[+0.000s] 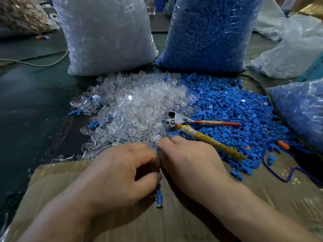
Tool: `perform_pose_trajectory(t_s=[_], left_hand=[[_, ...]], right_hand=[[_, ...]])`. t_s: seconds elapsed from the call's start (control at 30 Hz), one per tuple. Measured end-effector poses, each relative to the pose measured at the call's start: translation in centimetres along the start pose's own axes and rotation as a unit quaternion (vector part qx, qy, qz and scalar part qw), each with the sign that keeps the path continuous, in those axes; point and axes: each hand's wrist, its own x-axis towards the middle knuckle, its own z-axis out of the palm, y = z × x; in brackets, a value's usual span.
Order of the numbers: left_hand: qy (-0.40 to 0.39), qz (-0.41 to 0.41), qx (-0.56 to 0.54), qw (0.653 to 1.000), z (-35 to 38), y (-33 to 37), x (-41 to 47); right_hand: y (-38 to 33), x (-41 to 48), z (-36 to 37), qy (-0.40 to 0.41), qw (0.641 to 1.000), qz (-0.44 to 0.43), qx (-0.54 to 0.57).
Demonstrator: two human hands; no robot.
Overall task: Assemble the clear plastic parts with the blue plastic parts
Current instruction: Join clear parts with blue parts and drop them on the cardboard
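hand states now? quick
Left hand: closed, pinching a part, mostly hidden.
Right hand: closed, pinching the same part.

A dark green surface (31,105) — dimly lit — lies under a taped cardboard sheet (52,179).

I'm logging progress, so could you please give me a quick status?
Left hand and right hand fingertips together, grip blurred. Blue plastic part with clear end below left thumb. Metal tool with taped handles lies aside.
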Motion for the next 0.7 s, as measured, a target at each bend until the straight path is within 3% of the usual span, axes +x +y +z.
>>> perform_pose_trajectory(t_s=[0.4,0.5,0.7], left_hand=[[0.096,-0.016,0.025,0.995,0.8,-0.8,0.6],[0.149,-0.068,-0.023,0.986,0.6,-1.0,0.2],[0.158,-0.12,-0.083,0.977,0.0,-0.4,0.1]], right_hand=[[-0.1,-0.1,0.0,0.028,0.998,-0.02,0.057],[0.3,-0.1,-0.2,0.032,0.994,-0.01,0.108],[1.6,-0.7,-1.1,0.054,0.974,0.01,0.221]])
